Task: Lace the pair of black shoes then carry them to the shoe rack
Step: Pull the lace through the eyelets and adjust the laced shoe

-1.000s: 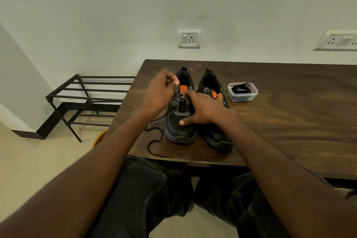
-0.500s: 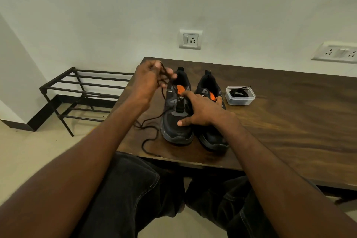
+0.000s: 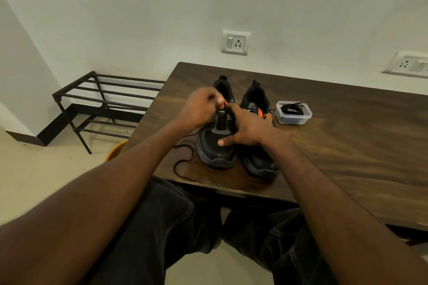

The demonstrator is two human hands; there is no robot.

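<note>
Black lace (image 3: 183, 164) pinched by left hand (image 3: 199, 111), right hand (image 3: 247, 127) pressing shoe (image 3: 216, 146)

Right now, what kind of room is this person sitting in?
Probably a room in a home: a dark wooden table against a plain wall with power sockets, and an empty metal shoe rack on the floor beside it.

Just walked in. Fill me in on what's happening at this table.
A seated person is lacing a pair of black shoes with orange accents on a dark wooden table. The left hand pinches a black shoelace above the left-side shoe, its loose end trailing on the table. The right hand steadies the shoes, resting over the right-side shoe. A clear plastic tub holding another black lace sits beside them. The black metal shoe rack stands on the floor, nothing visible on it.
</note>
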